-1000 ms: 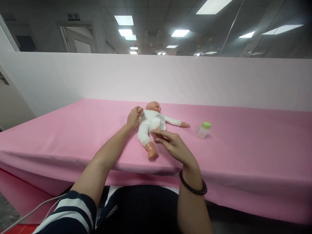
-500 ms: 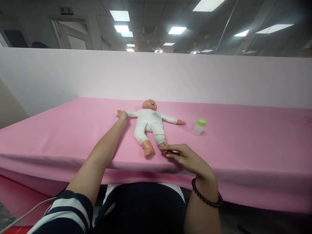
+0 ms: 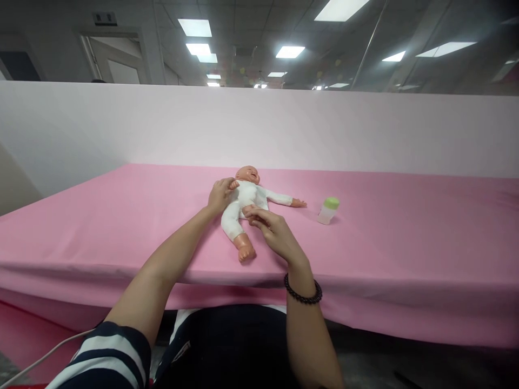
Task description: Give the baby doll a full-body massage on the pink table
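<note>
A baby doll [image 3: 250, 190] in a white suit lies on its back on the pink-covered table [image 3: 385, 237], head toward the far wall. My left hand [image 3: 221, 195] is closed round the doll's arm on the left, which is folded in over its chest. With my right hand [image 3: 272, 228] I grip the doll's foot on the right side, that leg bent up toward the belly. My fingers partly hide the foot. The doll's other leg lies straight toward me, and its other arm stretches out to the right.
A small clear bottle with a green cap [image 3: 329, 210] stands to the right of the doll's outstretched hand. Behind the table rises a white partition [image 3: 284, 129]. A pale cable [image 3: 48, 348] runs at the lower left.
My left hand has brought the doll's arm from out at the side in to the chest. My right hand has pushed the doll's leg up from straight to bent.
</note>
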The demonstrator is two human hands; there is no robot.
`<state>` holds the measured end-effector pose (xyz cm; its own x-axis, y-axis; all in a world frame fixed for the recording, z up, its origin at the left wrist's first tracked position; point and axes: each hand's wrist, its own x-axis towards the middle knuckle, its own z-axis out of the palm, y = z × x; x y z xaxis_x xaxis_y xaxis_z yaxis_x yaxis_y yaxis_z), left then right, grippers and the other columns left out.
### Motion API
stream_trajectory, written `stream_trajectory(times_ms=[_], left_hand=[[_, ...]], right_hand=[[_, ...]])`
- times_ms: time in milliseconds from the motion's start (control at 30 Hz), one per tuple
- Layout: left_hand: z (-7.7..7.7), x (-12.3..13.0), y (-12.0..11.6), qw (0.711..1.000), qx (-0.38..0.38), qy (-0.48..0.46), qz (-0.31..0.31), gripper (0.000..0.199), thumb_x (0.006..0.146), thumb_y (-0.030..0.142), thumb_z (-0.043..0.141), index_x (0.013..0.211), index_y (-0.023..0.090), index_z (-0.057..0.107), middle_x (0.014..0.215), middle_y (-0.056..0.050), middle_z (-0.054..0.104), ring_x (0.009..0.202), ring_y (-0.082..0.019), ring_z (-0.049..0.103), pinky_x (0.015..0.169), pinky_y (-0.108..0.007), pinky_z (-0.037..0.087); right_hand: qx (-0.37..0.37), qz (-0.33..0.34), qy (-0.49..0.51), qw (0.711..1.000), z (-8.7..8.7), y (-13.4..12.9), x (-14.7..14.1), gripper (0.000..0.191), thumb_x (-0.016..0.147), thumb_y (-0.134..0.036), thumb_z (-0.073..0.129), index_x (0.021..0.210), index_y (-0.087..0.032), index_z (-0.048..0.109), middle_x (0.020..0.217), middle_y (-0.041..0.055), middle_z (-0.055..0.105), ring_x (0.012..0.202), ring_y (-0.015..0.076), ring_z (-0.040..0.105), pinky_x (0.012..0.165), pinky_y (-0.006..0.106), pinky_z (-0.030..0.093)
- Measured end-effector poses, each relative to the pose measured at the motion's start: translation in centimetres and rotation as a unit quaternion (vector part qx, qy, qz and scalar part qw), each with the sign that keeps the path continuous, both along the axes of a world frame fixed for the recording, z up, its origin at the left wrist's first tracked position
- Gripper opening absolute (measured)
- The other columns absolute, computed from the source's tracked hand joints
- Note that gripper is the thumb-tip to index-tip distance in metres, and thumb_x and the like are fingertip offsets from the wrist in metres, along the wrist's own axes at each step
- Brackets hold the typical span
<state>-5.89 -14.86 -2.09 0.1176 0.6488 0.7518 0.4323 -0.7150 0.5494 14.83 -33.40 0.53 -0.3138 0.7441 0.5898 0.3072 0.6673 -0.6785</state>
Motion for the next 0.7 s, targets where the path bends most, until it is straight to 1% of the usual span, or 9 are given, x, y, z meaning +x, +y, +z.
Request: stream_trajectory(times_ms=[67,133,200,267,400,467,533,633,700], left_hand=[[-0.1,-0.1,-0.3,0.998,0.014,0.053,-0.021,0.038,0.085,0.006,0.064,0.117,0.024,0.074,0.121,-0.008,0.073,0.114,-0.027,0.059,0.107,-0.042,0.047],[-0.1,-0.3,-0.6,0.995,0.021,0.088,-0.03,0.037,0.087,0.01,0.065,0.119,0.025,0.075,0.124,-0.008,0.072,0.115,-0.027,0.059,0.107,-0.041,0.047],[-0.1,-0.5,-0.6,0.995,0.021,0.099,-0.024,0.036,0.09,0.012,0.062,0.122,0.025,0.074,0.126,-0.008,0.072,0.115,-0.027,0.059,0.107,-0.042,0.047],[-0.1,-0.7,-0.5,0.996,0.014,0.092,-0.007,0.035,0.092,0.012,0.06,0.122,0.024,0.073,0.126,-0.009,0.071,0.116,-0.028,0.058,0.107,-0.043,0.047],[-0.2,-1.2,0.3,0.999,-0.014,0.029,0.04,0.035,0.091,0.01,0.059,0.124,0.021,0.066,0.124,-0.01,0.07,0.116,-0.029,0.06,0.106,-0.045,0.048],[-0.2,-1.6,0.8,0.998,-0.031,-0.017,0.058,0.038,0.092,0.008,0.058,0.127,0.022,0.061,0.124,-0.009,0.069,0.114,-0.026,0.062,0.104,-0.041,0.05],[-0.2,-2.1,1.3,0.992,-0.054,-0.074,0.085,0.04,0.094,0.006,0.057,0.131,0.022,0.055,0.127,-0.009,0.067,0.114,-0.022,0.063,0.101,-0.036,0.051],[-0.2,-3.0,2.2,0.97,-0.102,-0.166,0.147,0.037,0.1,0.01,0.057,0.134,0.021,0.048,0.129,-0.011,0.064,0.113,-0.02,0.064,0.098,-0.034,0.053],[-0.2,-3.7,2.9,0.948,-0.142,-0.217,0.186,0.032,0.102,0.014,0.058,0.132,0.018,0.048,0.126,-0.012,0.064,0.109,-0.02,0.066,0.096,-0.035,0.054]], right_hand=[[-0.004,0.011,-0.001,1.0,-0.1,1.0,-0.7,0.029,0.098,-0.015,0.049,0.115,-0.022,0.072,0.125,0.0066,0.073,0.119,0.0233,0.068,0.108,0.04,0.053],[-0.013,0.025,0.002,1.0,-0.1,1.5,-1.1,0.029,0.098,-0.015,0.048,0.115,-0.022,0.071,0.127,0.007,0.072,0.118,0.0227,0.067,0.105,0.039,0.054],[-0.015,0.025,0.006,1.0,0.0,1.3,-1.3,0.029,0.098,-0.015,0.048,0.115,-0.022,0.07,0.128,0.0069,0.071,0.118,0.0224,0.066,0.103,0.038,0.053],[-0.015,0.013,0.007,1.0,0.2,0.6,-1.1,0.029,0.098,-0.016,0.049,0.116,-0.022,0.071,0.124,0.0063,0.072,0.114,0.0217,0.068,0.102,0.037,0.053],[-0.043,0.007,0.01,0.999,1.2,-1.9,0.3,0.027,0.101,-0.018,0.053,0.121,-0.023,0.071,0.106,0.0033,0.074,0.099,0.0195,0.072,0.094,0.034,0.055],[-0.064,0.008,0.014,0.998,1.7,-3.4,1.3,0.026,0.102,-0.02,0.055,0.122,-0.025,0.071,0.105,0.0024,0.074,0.096,0.0191,0.073,0.091,0.033,0.056],[-0.078,0.003,0.008,0.997,2.0,-4.7,2.3,0.024,0.102,-0.023,0.056,0.121,-0.026,0.071,0.108,0.0024,0.075,0.096,0.0188,0.074,0.09,0.032,0.057],[-0.09,-0.009,-0.012,0.996,2.1,-6.1,3.7,0.025,0.102,-0.024,0.057,0.122,-0.027,0.072,0.112,0.0025,0.075,0.098,0.0189,0.073,0.09,0.031,0.057],[-0.1,-0.01,-0.029,0.995,1.8,-6.7,4.4,0.025,0.101,-0.025,0.058,0.121,-0.027,0.073,0.115,0.003,0.075,0.102,0.0204,0.073,0.091,0.032,0.058]])
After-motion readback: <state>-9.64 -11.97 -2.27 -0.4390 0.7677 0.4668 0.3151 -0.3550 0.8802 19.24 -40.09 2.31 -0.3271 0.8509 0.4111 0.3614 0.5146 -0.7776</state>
